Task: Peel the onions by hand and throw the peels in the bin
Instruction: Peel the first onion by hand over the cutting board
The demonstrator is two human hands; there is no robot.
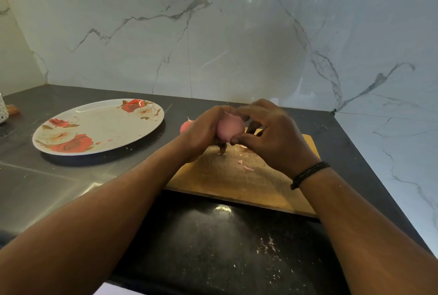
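From the head view, we hold the onion (230, 128) above the far end of the board (239, 181), just past the middle of the frame. Our left hand (203, 132) wraps it from nine o'clock, fingers curled under and around, so the bulb sits cupped and steady. Our right hand (272, 136) comes in from three o'clock, the thumb pressing low on the onion and the fingertips (239, 112) pinching at its top edge, where a pale flap of skin seems to lift; whether a loose strip is truly caught there is too blurred to tell.

A second onion (186, 126) lies on the counter (71, 183) at nine o'clock of the left hand, half hidden behind it. Small peels (247, 168) lie on the board at six o'clock of the held onion. The plate (98, 126) sits well apart at nine o'clock. No bin shows.

To do this step well, we judge that the left hand should turn the bulb little by little while the right pulls the skin down from the top towards the root, close to the surface, so it comes off in long sheets, not crumbs. Working low over the board should keep the scraps gathered for the bin.
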